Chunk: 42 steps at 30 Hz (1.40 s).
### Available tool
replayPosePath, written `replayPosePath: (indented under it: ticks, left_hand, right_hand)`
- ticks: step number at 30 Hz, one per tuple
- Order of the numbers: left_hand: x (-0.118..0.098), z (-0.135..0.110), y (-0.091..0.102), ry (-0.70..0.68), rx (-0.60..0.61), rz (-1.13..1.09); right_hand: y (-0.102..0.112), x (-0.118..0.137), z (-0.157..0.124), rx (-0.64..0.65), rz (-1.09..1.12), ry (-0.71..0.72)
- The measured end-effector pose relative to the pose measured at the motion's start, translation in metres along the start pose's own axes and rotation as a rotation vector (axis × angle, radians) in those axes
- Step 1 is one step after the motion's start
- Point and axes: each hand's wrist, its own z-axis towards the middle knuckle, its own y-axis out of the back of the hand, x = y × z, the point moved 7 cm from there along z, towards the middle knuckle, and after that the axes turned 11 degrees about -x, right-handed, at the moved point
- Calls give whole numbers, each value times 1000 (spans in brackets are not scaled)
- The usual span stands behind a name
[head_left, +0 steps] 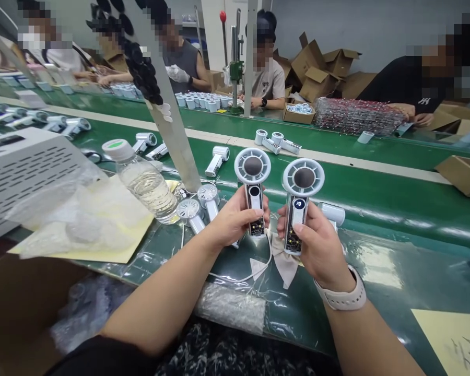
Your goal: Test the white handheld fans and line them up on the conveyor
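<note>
My left hand is wrapped round the handle of a white handheld fan, its thumb on the front below a dark round display. Beside it, my right hand grips a second handheld fan, whose display is lit and reads what looks like 20. Both fans stand upright with their round heads facing me, and bare circuit boards show low on their handles. A white cable runs below the left fan. Two more fans with clear finned heads lie left of my left hand. Behind my right hand lies a white cylindrical part.
A clear bottle leans beside a slotted metal post. At left stands a white vented box with plastic bags by it. More fans lie along the green belt. Co-workers sit across it, near a green hand press and cardboard boxes.
</note>
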Motion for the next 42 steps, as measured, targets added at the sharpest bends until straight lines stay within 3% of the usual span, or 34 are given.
replayPosePath:
  ticks: [8, 19, 26, 31, 42]
  left_hand:
    - [5, 1, 2, 16, -9, 48]
    - [5, 1, 2, 1, -29, 67]
    - [4, 5, 10, 10, -173, 41]
    - [2, 6, 6, -6, -85, 52]
    - [16, 7, 5, -8, -10, 165]
  right_hand:
    - [-1, -6, 3, 51, 6, 14]
    - [2, -15, 4, -47, 63, -32]
    - [5, -20, 6, -94, -14, -51]
    - [1, -18, 5, -53, -21, -74]
    - [8, -21, 12, -143, 14, -54]
